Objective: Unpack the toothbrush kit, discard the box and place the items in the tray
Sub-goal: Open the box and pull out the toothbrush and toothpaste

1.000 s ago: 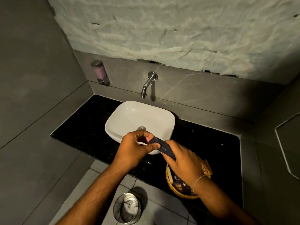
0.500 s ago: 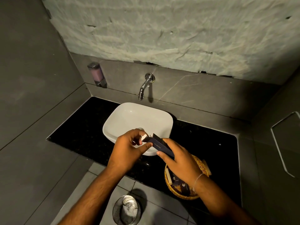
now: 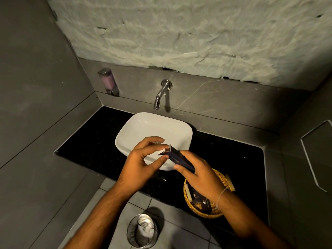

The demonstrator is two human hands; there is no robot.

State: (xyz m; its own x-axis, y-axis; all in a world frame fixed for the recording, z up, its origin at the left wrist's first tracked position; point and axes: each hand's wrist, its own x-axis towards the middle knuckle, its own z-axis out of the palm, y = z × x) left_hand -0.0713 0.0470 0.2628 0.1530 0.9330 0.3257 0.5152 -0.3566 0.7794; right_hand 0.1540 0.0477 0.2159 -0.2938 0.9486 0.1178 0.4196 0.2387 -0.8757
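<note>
A slim dark blue toothbrush kit box [image 3: 177,158] is held over the near rim of the white basin. My right hand [image 3: 201,174] grips its lower end. My left hand [image 3: 143,159] pinches the opened flaps at its upper end, where the pale inside of the flap shows. What is inside the box is hidden. A round woven tray [image 3: 203,210] sits on the black counter under my right wrist, holding several small dark packets and a pale stick-like item.
The white basin [image 3: 143,126] stands on a black counter [image 3: 93,141] with a wall tap [image 3: 159,97] above. A soap dispenser [image 3: 108,83] hangs on the left. A steel mesh bin [image 3: 142,232] with white waste sits on the floor below.
The end flaps of the box have been pulled open by my left fingers. Both hands have stayed over the basin's near rim, with the box still held.
</note>
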